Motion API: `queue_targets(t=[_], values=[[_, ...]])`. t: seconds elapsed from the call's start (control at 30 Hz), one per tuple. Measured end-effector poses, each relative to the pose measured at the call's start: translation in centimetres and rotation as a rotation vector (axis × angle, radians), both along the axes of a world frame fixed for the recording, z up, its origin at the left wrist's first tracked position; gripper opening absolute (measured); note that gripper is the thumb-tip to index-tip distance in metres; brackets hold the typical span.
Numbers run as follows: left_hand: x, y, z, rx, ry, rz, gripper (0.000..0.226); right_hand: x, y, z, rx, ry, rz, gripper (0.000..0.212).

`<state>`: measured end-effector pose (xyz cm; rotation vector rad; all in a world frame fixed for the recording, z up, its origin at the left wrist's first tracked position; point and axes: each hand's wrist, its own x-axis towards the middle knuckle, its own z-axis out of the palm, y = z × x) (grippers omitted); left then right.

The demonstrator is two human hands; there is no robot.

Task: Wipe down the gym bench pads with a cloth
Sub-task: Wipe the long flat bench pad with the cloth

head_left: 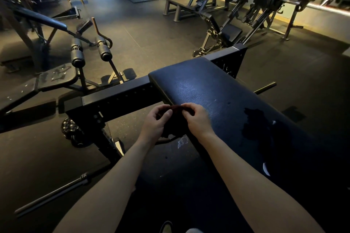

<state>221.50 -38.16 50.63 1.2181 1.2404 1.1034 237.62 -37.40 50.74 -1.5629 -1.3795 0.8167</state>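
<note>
On the far left a long bar (pixel 51 197) lies on the dark floor (pixel 144 32). Behind it stands another bench with two round rollers (pixel 77 54). A black metal beam (pixel 117 96) runs across to the big bench pad (pixel 204 89).

The left hand (pixel 154 122) and the right hand (pixel 198 119) are close together at the pad's left edge. Both pinch a dark cloth (pixel 175 126) with curled fingers and thumbs. The cloth is bunched between them, and I cannot tell if it touches the pad. I think the person is getting the cloth ready, so wiping has not begun here.

Next the cloth needs to go flat on the pad and be pushed along it. To the right of the hands, a dark, wet-looking patch (pixel 259 126) sits on the pad. That looks like a good spot to rub. The pad is smooth and shiny, so the cloth should slide easily. On the far right, big machines (pixel 265 0) stand by the wall. The room is dim.
</note>
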Motion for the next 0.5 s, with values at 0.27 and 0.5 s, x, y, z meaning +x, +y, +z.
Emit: queue_targets(t=[0.27, 0.5], values=[[5.4, 0.8, -0.4, -0.185, -0.126, -0.227, 0.037, 4.3, -2.1, 0.1, 0.067, -0.326, -0.268, 0.021], [9.4, 0.8, -1.3, -0.198, -0.006, -0.091, 0.031, 4.8, -3.1, -2.8, 0.088, -0.344, 0.018, 0.031]])
